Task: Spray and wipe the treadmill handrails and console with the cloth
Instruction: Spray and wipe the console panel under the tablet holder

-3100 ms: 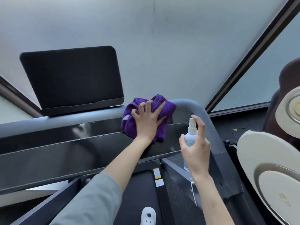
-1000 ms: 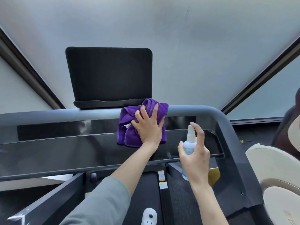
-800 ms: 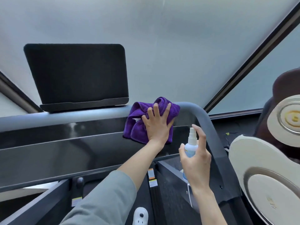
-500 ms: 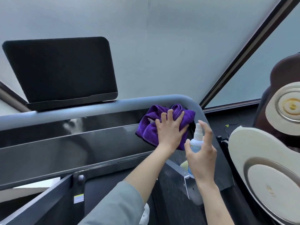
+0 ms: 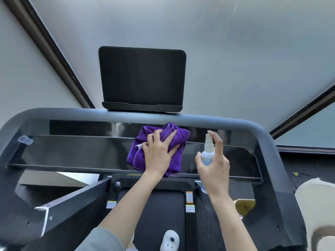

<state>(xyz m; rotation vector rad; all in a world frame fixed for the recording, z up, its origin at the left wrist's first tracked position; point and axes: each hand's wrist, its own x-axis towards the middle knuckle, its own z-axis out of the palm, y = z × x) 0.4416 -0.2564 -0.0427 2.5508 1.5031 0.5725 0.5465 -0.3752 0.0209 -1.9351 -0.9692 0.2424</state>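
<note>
**Purple cloth on the glossy console, bottle held beside it**

Right now I am watching the left hand (image 5: 159, 154) pressing a bunched purple cloth (image 5: 174, 142) of nubby, towel-like pile onto the console (image 5: 72, 153), a long, glossy black panel. Its fingers are lying fairly straight and spread over the folds, the thumb tucked along the cloth's left edge. Just right of the cloth, the right hand (image 5: 213, 167) is wrapping around a small, slim spray bottle (image 5: 208, 151) of whitish plastic, held upright, with the forefinger arching over its nozzle cap. Above the console, the rounded, matte grey handrail (image 5: 199, 118) is curving down at both ends. A flat black screen (image 5: 142, 77) with rounded corners is standing above the handrail, behind the cloth. Below the console, a white shoe (image 5: 170, 240) is showing on the dark belt (image 5: 163, 214).
</note>
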